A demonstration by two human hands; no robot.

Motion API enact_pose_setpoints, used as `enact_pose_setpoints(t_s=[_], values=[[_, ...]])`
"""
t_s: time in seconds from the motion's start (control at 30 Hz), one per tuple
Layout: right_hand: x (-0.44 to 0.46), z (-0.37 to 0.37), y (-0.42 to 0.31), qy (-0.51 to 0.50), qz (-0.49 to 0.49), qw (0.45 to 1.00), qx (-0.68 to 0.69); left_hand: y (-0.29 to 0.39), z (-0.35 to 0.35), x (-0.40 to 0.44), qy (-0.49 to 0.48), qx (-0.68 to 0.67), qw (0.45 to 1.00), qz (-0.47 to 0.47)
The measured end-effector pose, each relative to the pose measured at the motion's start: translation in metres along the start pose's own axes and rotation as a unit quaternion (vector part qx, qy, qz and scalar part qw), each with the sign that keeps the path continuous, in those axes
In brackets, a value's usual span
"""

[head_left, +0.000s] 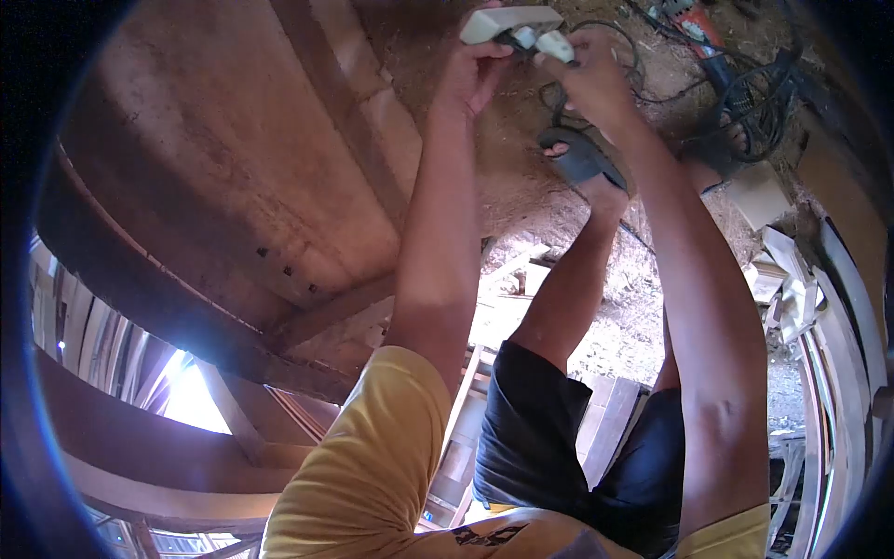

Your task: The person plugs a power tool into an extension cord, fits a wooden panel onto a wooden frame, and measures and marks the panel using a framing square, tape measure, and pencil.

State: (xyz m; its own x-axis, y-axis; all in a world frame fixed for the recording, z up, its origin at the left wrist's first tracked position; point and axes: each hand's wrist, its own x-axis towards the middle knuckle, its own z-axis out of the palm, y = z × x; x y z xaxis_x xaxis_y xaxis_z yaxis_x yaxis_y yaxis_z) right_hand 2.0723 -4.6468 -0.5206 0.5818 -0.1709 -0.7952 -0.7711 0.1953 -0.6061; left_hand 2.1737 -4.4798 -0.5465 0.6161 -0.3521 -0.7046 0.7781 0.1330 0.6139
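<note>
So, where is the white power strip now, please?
The white power strip is top centre in the head view, in the left hand, beside the right hand.

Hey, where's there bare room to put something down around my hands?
The brown panel beyond your left arm looks bare, though its slope is unclear. A small dirt patch lies between that arm and the grey sandal. Right of your right hand, it's crowded: cables, orange tool.

Smooth plastic power strip (512, 20), cloth shorts (526, 429)
</note>
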Motion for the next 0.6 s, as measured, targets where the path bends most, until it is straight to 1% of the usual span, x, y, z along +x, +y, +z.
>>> enact_pose_setpoints(t_s=[0.03, 0.07, 0.1, 0.13, 0.17, 0.2, 0.27, 0.3, 0.33, 0.37, 0.4, 0.43, 0.47, 0.5, 0.53, 0.57, 0.6], values=[[0.005, 0.008, 0.005, -0.001, 0.001, 1.000, 0.000, -0.003, 0.007, -0.006, 0.007, 0.021, 0.999, 0.034], [0.014, 0.019, 0.017, -0.010, -0.029, 0.999, -0.017, -0.003, 0.016, -0.011, 0.013, 0.040, 0.997, 0.066], [0.017, 0.025, 0.022, -0.019, -0.058, 0.998, -0.034, -0.001, 0.023, -0.014, 0.013, 0.039, 0.997, 0.066], [0.017, 0.030, 0.028, -0.018, -0.057, 0.998, -0.035, 0.001, 0.031, -0.016, 0.102, 0.237, 0.959, 0.118], [0.016, 0.035, 0.027, 0.000, -0.067, 0.997, -0.042, -0.001, 0.034, -0.014, 0.185, 0.424, 0.871, 0.165], [0.017, 0.039, 0.024, 0.009, -0.071, 0.996, -0.046, 0.000, 0.037, -0.006, 0.184, 0.423, 0.872, 0.162], [0.020, 0.046, 0.021, 0.048, -0.095, 0.992, -0.061, -0.002, 0.047, 0.006, 0.223, 0.432, 0.848, 0.212], [0.023, 0.048, 0.018, 0.076, -0.114, 0.988, -0.072, 0.002, 0.049, 0.011, 0.222, 0.432, 0.848, 0.213], [0.022, 0.052, 0.017, 0.076, -0.115, 0.988, -0.071, 0.008, 0.050, 0.016, 0.241, 0.485, 0.825, 0.159], [0.014, 0.055, 0.006, 0.085, -0.095, 0.989, -0.070, 0.013, 0.049, 0.020, 0.258, 0.536, 0.797, 0.103], [0.002, 0.055, 0.002, 0.093, -0.073, 0.991, -0.070, 0.016, 0.039, 0.027, 0.258, 0.536, 0.798, 0.102], [-0.016, 0.054, 0.000, 0.092, -0.072, 0.991, -0.070, 0.023, 0.028, 0.035, 0.247, 0.497, 0.825, 0.109], [-0.036, 0.055, 0.006, 0.042, -0.033, 0.994, -0.099, 0.027, 0.012, 0.046, 0.235, 0.457, 0.850, 0.117], [-0.050, 0.056, 0.012, -0.004, 0.004, 0.992, -0.128, 0.020, -0.017, 0.057, 0.228, 0.332, 0.911, 0.093], [-0.062, 0.061, 0.030, -0.002, 0.001, 0.992, -0.128, 0.025, -0.026, 0.058, 0.225, 0.331, 0.911, 0.096], [-0.075, 0.067, 0.051, -0.022, -0.039, 0.982, -0.186, 0.032, -0.031, 0.054, 0.226, 0.322, 0.919, 0.027], [-0.078, 0.070, 0.054, -0.041, -0.081, 0.966, -0.242, 0.037, -0.030, 0.051, 0.225, 0.312, 0.922, -0.040]])
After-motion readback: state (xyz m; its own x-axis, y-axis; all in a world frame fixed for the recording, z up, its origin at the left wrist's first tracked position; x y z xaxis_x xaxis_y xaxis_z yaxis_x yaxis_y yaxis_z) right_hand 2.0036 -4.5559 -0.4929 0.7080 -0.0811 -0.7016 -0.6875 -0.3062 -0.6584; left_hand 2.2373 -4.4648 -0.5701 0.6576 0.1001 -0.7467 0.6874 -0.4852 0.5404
